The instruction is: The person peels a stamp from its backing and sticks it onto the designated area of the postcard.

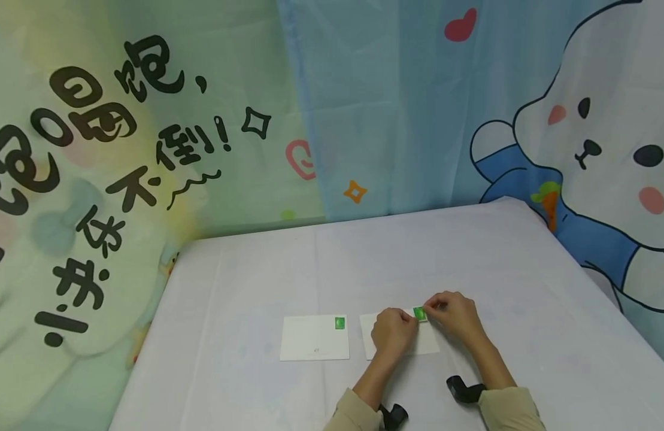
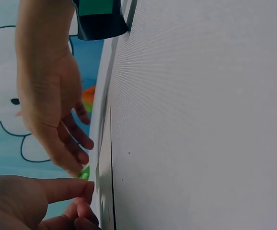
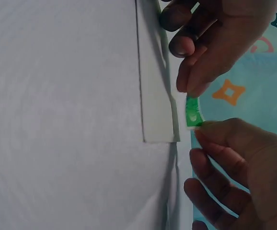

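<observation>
A small green stamp [image 1: 420, 313] is stretched between my two hands above the upper right corner of a white envelope [image 1: 427, 342]. My left hand [image 1: 393, 332] pinches its left end between thumb and forefinger, covering part of the envelope. At the other end, my right hand [image 1: 454, 314] pinches the stamp's edge. The right wrist view shows the stamp [image 3: 193, 112] slightly bent, raised off the envelope [image 3: 156, 115]. From the left wrist, only a sliver of the stamp [image 2: 84, 173] shows between the fingertips.
Left of my hands lies a second white envelope [image 1: 310, 338] with a green stamp [image 1: 339, 323] in its upper right corner. Both lie on a white-covered table [image 1: 245, 281]. Printed curtains [image 1: 364, 108] hang behind it. Black wrist devices [image 1: 463, 389] sit at both sleeves.
</observation>
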`<state>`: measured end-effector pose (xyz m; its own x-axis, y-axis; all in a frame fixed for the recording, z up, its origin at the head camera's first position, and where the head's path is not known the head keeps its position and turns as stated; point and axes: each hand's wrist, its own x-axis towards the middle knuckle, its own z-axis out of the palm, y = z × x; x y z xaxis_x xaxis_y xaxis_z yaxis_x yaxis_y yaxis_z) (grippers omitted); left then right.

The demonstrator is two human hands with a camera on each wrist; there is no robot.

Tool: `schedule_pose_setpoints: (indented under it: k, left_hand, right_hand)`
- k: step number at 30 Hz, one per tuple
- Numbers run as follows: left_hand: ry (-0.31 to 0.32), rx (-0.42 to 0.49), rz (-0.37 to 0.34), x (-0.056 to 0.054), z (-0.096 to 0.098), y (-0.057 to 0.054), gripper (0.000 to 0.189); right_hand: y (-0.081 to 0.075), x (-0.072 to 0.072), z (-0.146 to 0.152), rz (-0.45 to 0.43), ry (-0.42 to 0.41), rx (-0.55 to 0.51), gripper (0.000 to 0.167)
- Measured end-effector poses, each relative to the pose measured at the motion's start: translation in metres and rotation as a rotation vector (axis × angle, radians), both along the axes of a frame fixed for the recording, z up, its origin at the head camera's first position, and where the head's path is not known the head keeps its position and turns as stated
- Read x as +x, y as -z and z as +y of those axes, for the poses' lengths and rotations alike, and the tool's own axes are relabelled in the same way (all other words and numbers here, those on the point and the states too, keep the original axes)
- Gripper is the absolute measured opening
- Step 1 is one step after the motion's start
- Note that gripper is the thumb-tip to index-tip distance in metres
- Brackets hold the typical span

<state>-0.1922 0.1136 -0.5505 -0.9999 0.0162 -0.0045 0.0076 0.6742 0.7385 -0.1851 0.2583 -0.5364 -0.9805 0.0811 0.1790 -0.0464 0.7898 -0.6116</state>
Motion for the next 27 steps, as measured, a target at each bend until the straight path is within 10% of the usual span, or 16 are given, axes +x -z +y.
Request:
schedule_pose_setpoints:
  k: [27]
  left_hand:
    - [0.022,-0.147,-0.017,-0.005,0.007,0.0,0.019]
  right_hand:
    - [0.018,-0.003,-0.001,0.019,0.039,0.021,0.004]
